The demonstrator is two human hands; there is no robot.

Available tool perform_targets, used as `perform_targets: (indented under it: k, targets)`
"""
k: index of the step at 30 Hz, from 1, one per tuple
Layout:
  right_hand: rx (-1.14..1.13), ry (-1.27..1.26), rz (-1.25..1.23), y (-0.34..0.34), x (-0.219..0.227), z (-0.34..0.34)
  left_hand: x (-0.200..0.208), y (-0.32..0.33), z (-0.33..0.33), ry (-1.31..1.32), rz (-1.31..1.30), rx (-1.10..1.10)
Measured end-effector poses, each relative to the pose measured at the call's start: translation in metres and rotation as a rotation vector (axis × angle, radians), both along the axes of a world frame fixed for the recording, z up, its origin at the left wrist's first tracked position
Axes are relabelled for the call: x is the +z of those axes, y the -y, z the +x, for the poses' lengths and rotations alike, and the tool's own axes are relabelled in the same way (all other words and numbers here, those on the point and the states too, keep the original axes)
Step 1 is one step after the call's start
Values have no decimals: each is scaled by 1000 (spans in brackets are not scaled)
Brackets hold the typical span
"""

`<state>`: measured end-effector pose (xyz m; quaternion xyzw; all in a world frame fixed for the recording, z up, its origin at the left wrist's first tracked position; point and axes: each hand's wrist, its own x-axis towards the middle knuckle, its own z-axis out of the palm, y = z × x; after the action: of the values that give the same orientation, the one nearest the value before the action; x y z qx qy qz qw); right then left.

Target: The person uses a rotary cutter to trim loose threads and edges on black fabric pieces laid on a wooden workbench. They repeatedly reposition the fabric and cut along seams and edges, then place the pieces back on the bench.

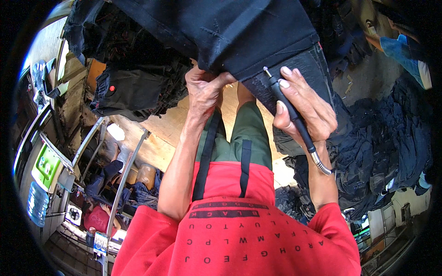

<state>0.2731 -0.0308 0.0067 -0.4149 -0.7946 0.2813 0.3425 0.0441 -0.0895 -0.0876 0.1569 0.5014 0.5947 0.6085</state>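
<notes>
Dark blue-black denim trousers (258, 32) lie stretched across the top of the view, with frayed, scuffed marks on the cloth. At their near edge my left hand (202, 94) is closed, pinching the denim between thumb and fingers. My right hand (317, 115) grips a slim black rotary tool handpiece (289, 106), held like a pen. Its metal tip points up and left over a worn patch near the hem; whether it touches the cloth I cannot tell. A spring-sleeved cable leaves its lower end beside my wrist.
Folded black trousers (133, 89) are piled at the left, and a large heap of dark garments (377, 142) lies at the right. A metal rail (126, 172) and a green basin (45, 164) stand at the left. Other people show at the lower left and upper right.
</notes>
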Motion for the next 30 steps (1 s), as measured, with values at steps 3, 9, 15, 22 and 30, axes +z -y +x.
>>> perform_targets:
  k: [3, 9, 15, 22, 30]
  targets:
    - [-26, 7, 28, 0, -3, 0, -1, -1, 2, 28, 29, 31]
    - [-78, 6, 62, 0, -7, 4, -3, 0, 2, 25, 25, 28]
    - [-137, 13, 62, 1, -8, 6, -1, 1, -1, -54, -39, 15]
    - [-183, 44, 43, 2, -3, 6, 3, -2, 3, -3, -21, 33]
    - [-211, 26, 58, 0, -5, 4, 0, 0, 1, -55, -42, 24]
